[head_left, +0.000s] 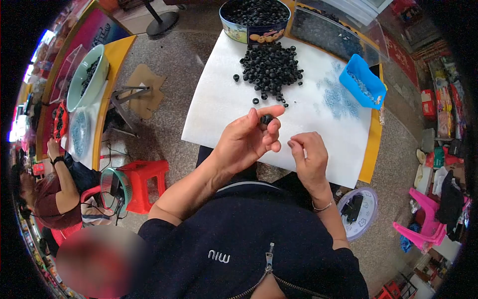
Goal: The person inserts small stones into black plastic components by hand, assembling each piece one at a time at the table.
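Note:
My left hand (244,142) is held over the near edge of the white-covered table, with a small black ring-like piece (266,119) gripped between thumb and fingers. To its right, my right hand (311,158) has its thumb and fingertips pinched together; whatever they hold, if anything, is too small to make out. Beyond both hands lies a loose heap of similar black pieces (271,70), a few of them apart from it. Tiny pale-blue bits (339,97) are scattered on the right of the white table cover (224,104).
A round tin (239,34) full of black pieces and a clear bin (323,30) stand at the back. A blue scoop-shaped tray (356,67) with tiny bits sits at the right. Left, another person (64,184) sits at a table with a pale green bowl (102,70); a red stool (147,182) stands between.

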Action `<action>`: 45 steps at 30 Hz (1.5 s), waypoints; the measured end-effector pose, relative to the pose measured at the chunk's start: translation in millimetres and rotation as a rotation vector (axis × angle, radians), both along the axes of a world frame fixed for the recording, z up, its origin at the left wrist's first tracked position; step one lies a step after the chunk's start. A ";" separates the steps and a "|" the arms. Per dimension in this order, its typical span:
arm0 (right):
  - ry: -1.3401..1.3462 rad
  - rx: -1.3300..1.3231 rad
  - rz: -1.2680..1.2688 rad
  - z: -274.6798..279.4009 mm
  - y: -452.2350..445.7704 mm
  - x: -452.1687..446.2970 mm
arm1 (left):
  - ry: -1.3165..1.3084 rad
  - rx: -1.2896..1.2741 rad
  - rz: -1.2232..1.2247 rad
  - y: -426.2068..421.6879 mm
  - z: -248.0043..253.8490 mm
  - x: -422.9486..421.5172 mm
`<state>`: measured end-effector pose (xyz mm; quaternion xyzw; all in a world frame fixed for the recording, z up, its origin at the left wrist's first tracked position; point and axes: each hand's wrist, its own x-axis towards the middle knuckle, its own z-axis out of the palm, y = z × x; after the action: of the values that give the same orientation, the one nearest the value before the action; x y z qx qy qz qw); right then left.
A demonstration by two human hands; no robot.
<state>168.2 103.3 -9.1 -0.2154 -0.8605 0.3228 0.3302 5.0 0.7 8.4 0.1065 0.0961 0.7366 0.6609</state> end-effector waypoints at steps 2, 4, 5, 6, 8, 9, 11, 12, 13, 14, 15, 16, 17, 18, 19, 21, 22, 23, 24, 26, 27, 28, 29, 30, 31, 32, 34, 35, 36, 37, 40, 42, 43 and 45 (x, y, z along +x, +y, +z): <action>0.059 -0.038 -0.102 10.2 -0.1 -3.2 | 0.128 -0.121 0.050 3.3 -7.5 0.5; 0.087 0.063 -0.105 18.8 1.4 -10.1 | 0.224 -0.182 0.065 8.2 -20.2 0.9; 0.102 0.122 -0.109 23.2 3.1 -15.4 | 0.257 -0.183 0.058 9.9 -28.4 1.2; 0.102 0.232 -0.073 26.4 4.5 -22.8 | 0.292 -0.180 0.051 12.7 -30.8 1.9; -0.029 0.301 -0.017 34.2 5.3 -32.8 | 0.419 -0.324 0.044 17.2 -25.4 7.3; -0.051 0.331 0.008 29.4 9.3 -34.7 | 0.457 -0.346 0.025 19.8 -23.3 9.1; -0.064 0.343 0.035 18.0 17.5 -37.2 | 0.516 -0.377 0.007 24.1 -22.9 9.9; -0.058 0.333 0.036 18.3 24.0 -37.5 | 0.488 -0.351 0.003 25.3 -23.3 8.4; -0.051 0.320 0.039 19.3 33.2 -38.3 | 0.459 -0.330 0.000 25.4 -23.7 6.2; -0.044 0.305 0.043 21.3 43.9 -39.5 | 0.431 -0.311 -0.003 25.1 -24.1 3.6; 0.024 0.423 0.056 30.1 63.7 -43.6 | 0.449 -0.326 -0.019 24.4 -24.6 0.6; 0.027 0.369 -0.028 34.5 88.2 -48.5 | 0.468 -0.342 -0.035 23.4 -25.1 -2.4; 0.078 0.382 -0.065 45.2 118.5 -55.9 | 0.487 -0.361 -0.050 22.7 -25.6 -4.1; 0.130 0.520 -0.142 60.1 149.7 -64.4 | 0.497 -0.372 -0.066 22.3 -26.9 -3.8; 0.102 0.470 -0.201 80.3 175.1 -73.3 | 0.509 -0.390 -0.081 20.5 -29.0 -3.7; 0.009 0.590 -0.286 89.7 232.4 -85.8 | 0.524 -0.431 -0.101 15.1 -32.6 -2.2; -0.005 0.673 -0.360 92.4 236.4 -91.3 | 0.529 -0.450 -0.108 13.3 -34.0 -1.8; 0.021 0.678 -0.339 88.2 232.4 -91.2 | 0.532 -0.469 -0.115 11.6 -35.8 -3.0; 0.043 0.685 -0.318 88.4 215.5 -89.5 | 0.525 -0.487 -0.112 9.8 -38.3 -4.7; -0.037 0.445 -0.172 66.0 170.2 -78.1 | 0.509 -0.518 -0.107 7.3 -44.3 -8.2; -0.028 0.384 -0.115 38.2 153.7 -70.1 | 0.476 -0.505 -0.096 7.0 -49.4 -9.4; -0.018 0.324 -0.057 10.8 137.5 -62.3 | 0.445 -0.492 -0.083 7.2 -55.9 -10.2; -0.057 0.176 -0.054 -0.2 113.9 -56.1 | 0.413 -0.481 -0.069 6.4 -60.6 -10.3; -0.096 0.027 -0.053 -9.2 93.3 -51.8 | 0.408 -0.485 -0.069 6.6 -62.2 -10.2; -0.104 0.013 -0.051 -19.4 81.7 -49.3 | 0.405 -0.485 -0.070 8.1 -62.3 -9.5; -0.109 0.002 -0.050 -28.5 73.6 -47.9 | 0.404 -0.482 -0.069 9.1 -60.9 -8.4; -0.097 -0.007 -0.065 -33.9 62.8 -50.4 | 0.440 -0.512 -0.045 8.8 -53.4 -6.1; -0.084 -0.007 -0.080 -34.4 58.8 -52.4 | 0.461 -0.526 -0.034 7.9 -48.2 -5.6; -0.073 -0.007 -0.097 -34.7 55.6 -53.4 | 0.509 -0.473 0.019 4.9 -43.4 -5.0; -0.064 -0.004 -0.105 -34.7 52.9 -53.8 | 0.555 -0.419 0.070 -0.3 -37.7 -4.5; -0.036 -0.002 -0.121 -32.8 46.6 -51.9 | 0.856 -0.153 0.353 -19.8 15.8 -11.9; -0.010 -0.009 -0.128 -28.2 43.9 -50.4 | 1.101 0.077 0.805 -38.7 55.5 -12.8; -0.015 0.016 -0.140 -29.1 44.2 -50.0 | 1.175 0.186 0.970 -46.9 71.7 -13.5; -0.026 0.064 -0.163 -31.6 45.3 -46.5 | 1.276 0.435 1.262 -64.1 105.3 -11.2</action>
<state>121.6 148.5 -40.7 -0.2781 -0.8542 0.2644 0.3508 -6.2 -63.4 113.7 0.5420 0.3419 0.7639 -0.0760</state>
